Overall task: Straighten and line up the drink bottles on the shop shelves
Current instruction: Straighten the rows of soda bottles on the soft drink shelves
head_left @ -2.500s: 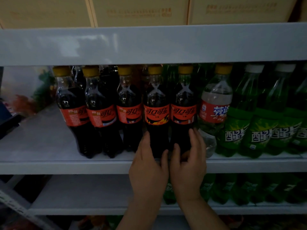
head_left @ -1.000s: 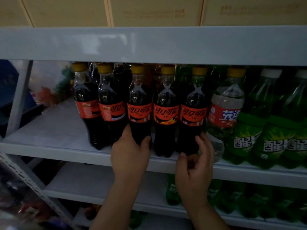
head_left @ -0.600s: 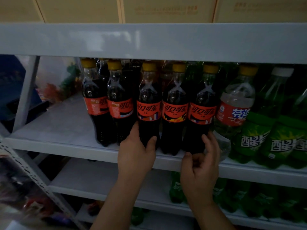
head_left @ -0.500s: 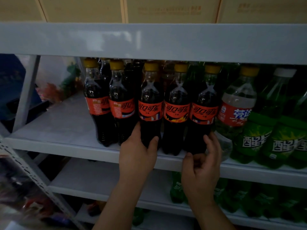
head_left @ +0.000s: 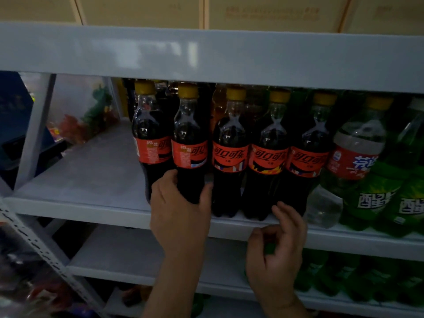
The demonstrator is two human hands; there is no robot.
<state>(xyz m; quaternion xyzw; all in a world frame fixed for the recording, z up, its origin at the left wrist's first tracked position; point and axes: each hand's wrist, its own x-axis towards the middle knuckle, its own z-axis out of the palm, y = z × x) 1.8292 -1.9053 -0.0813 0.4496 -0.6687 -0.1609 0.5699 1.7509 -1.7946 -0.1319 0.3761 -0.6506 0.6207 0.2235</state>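
Dim grey metal shelving point(head_left: 91, 210) carried a front row of five yellow-capped cola bottles point(head_left: 268, 157), with a clear red-labelled bottle point(head_left: 353, 161) and green soda bottles point(head_left: 376, 198) further right. Half a second before, the left hand point(head_left: 181, 216) had been wrapped round the third cola bottle point(head_left: 230, 157). Now it had stepped one place left and gripped the lower body of the second cola bottle point(head_left: 189, 143), fingers and thumb curled round it. The right hand point(head_left: 277, 255) had come off the foot of the fifth cola bottle point(head_left: 307, 157) and hung just in front of the shelf lip, fingers loosely curled, holding nothing. The three colas on the right showed their logos to the front and stood close together in line. The second and the first cola bottle point(head_left: 149, 138) showed their labels turned partly sideways. By that reading the work was moving leftwards, with two bottles left to turn.
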